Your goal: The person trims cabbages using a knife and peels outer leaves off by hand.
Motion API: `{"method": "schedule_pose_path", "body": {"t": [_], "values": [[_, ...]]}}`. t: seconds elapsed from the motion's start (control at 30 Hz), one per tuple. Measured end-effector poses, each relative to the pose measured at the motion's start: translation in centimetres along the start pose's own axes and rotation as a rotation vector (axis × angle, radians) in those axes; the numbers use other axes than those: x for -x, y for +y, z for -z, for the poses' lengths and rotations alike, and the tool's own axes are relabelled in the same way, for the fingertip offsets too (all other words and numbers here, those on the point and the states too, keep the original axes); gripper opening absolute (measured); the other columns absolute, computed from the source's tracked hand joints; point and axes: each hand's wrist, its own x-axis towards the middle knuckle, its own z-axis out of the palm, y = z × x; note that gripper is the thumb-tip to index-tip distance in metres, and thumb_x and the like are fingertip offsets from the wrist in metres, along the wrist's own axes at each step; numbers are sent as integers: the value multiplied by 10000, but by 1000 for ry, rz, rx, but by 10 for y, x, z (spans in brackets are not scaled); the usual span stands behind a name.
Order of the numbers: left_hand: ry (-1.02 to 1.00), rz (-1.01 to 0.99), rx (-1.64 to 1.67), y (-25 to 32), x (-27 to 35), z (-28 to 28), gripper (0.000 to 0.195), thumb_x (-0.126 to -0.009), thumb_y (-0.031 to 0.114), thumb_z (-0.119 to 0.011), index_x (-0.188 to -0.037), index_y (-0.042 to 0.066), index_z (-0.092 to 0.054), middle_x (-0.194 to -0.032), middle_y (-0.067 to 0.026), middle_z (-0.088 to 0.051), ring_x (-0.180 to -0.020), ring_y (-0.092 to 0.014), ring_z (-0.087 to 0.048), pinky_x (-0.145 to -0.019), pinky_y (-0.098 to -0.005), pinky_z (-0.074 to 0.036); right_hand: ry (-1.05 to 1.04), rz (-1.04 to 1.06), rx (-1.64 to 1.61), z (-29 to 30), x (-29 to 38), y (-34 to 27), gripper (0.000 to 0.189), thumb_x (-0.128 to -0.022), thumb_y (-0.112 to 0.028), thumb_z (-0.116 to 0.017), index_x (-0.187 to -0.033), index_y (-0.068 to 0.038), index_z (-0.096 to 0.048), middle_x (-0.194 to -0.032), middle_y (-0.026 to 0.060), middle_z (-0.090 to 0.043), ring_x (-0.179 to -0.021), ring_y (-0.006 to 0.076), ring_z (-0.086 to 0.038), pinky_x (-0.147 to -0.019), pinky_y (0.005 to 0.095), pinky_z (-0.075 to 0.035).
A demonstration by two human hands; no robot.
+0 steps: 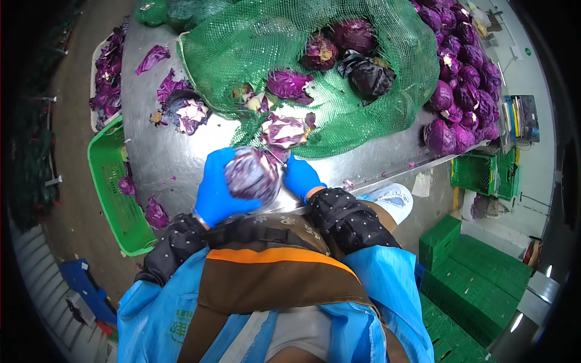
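Note:
A red cabbage head (252, 175) is held in my left hand (221, 186), which wears a blue glove and wraps its left and lower side. At the cabbage's right, my right hand (300, 177), gloved in blue too, is closed on a knife (275, 157); its thin blade points up and left at the cabbage's edge, and the handle is hidden in the fist. Just above lie cut leaf and stem pieces (283, 130). A green mesh bag (236, 50) is spread over the steel table (150, 136), with several cabbages (354, 35) inside or under its mesh.
Trimmed cabbages (470, 95) are piled at the table's right end. Loose outer leaves (186, 111) lie left of the bag. A green crate (122, 199) with leaves stands beyond the left edge, near a white bin (96, 86) of leaves. Green crates (472, 281) stack at lower right.

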Motion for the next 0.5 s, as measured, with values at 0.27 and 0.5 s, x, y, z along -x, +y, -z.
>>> {"method": "schedule_pose_path", "body": {"t": [0.27,0.5], "values": [[40,466,735,-30,66,32,808,-687,143,-800,-1292,86,-267,-1251,-115,-377,-1177,-235,-400,-1006,-368,-355,-83,-27,-686,35,62,-50,487,-790,-306,-698,-1158,-20,-557,-719,122,-632,-632,162,-610,-568,336,-469],[132,265,571,-13,20,-22,918,-654,190,-825,-1353,41,-248,-1275,-145,-345,-1211,-263,-372,-994,-381,-361,168,273,-477,50,45,-61,772,-698,-376,-773,-1319,-38,-463,-1144,192,-612,-953,309,-644,-824,344,-507]]}}
